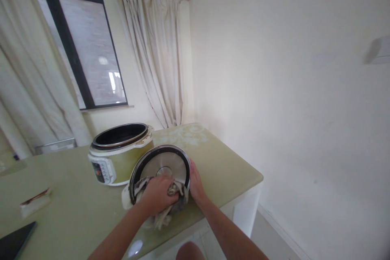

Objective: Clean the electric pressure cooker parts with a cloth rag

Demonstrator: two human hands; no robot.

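Observation:
A round pressure cooker lid (152, 166) is tipped up on the table with its metal inner side and dark seal facing me. My right hand (196, 180) grips its right edge. Pressed to the lower part of the inner side, my left hand (161, 195) is closed on a crumpled patterned cloth (179, 203), which hangs down below the fingers. Just behind the lid, to the left, stands the green and white pressure cooker (124, 162), uncovered, with a dark inside and a control panel on its front.
The greenish table (225, 170) has a corner to the right, near a white wall (289, 109). A small whitish box (35, 204) lies at the left, and a dark flat object (16, 239) at the lower left. Curtains (158, 48) hang beside a window (91, 48).

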